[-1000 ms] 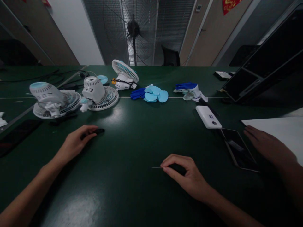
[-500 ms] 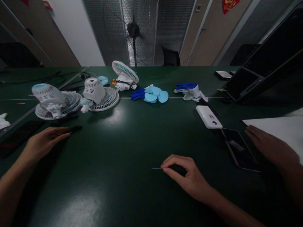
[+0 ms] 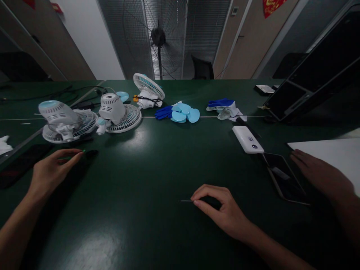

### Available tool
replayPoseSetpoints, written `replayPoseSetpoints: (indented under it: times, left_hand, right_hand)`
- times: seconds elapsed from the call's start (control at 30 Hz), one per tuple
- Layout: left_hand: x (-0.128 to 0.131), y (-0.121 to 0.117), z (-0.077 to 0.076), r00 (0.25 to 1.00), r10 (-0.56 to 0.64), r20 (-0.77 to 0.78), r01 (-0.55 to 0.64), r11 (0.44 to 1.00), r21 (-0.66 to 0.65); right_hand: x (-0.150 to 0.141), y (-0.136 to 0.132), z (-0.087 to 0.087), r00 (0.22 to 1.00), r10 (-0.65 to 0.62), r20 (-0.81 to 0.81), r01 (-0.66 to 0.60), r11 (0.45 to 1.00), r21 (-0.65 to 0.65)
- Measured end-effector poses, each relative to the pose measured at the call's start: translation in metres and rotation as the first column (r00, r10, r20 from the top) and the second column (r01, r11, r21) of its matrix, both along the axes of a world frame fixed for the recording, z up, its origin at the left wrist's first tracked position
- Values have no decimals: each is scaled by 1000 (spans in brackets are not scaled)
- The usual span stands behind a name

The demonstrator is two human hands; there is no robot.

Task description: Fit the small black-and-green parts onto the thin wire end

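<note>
My left hand point(image 3: 53, 167) is at the left of the table, thumb and fingers pinched together. Small bits of green show at its fingertips and inside the palm, but what it holds is too small to name. Just beyond those fingertips lies a small black object point(image 3: 91, 153) on the table. My right hand point(image 3: 221, 208) rests on the table right of centre, closed around the dark handle of a screwdriver. The thin metal shaft of the screwdriver point(image 3: 185, 201) points left, clear of any other thing.
White fan heads point(image 3: 116, 112) stand at the back left, with a black phone point(image 3: 25, 161) nearby. A blue fan blade point(image 3: 184, 112) and gloves point(image 3: 225, 108) lie further back. On the right are a white device point(image 3: 248, 139), another phone point(image 3: 284, 178) and another person's hand point(image 3: 320, 174).
My left hand has moved left with the black object, which now lies at its fingertips. Green bits have come into view in that hand. My right hand has stayed still with the screwdriver.
</note>
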State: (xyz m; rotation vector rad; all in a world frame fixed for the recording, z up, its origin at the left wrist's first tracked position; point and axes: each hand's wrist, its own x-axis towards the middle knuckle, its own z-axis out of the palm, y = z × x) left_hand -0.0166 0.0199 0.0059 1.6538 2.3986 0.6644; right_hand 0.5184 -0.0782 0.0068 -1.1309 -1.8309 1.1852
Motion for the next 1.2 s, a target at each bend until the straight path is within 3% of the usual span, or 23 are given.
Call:
replayPoseSetpoints:
  times: [0.2, 0.43, 0.8, 1.2]
  left_hand:
    - [24, 1, 0, 996, -88, -17, 88, 996, -26]
    - [29, 1, -2, 999, -39, -36, 41, 998, 41]
    - [40, 5, 0, 1000, 6, -24, -5, 999, 39]
    - [40, 8, 2, 999, -32, -12, 31, 999, -15]
  right_hand:
    - [-3, 1, 3, 1000, -4, -10, 4, 1000, 2]
    - [-1, 0, -1, 1000, 1, -7, -1, 1000, 5]
    - [-1, 0, -1, 1000, 6, 6, -6, 1000, 9]
    - [-2, 0, -1, 1000, 1, 4, -1, 1000, 13]
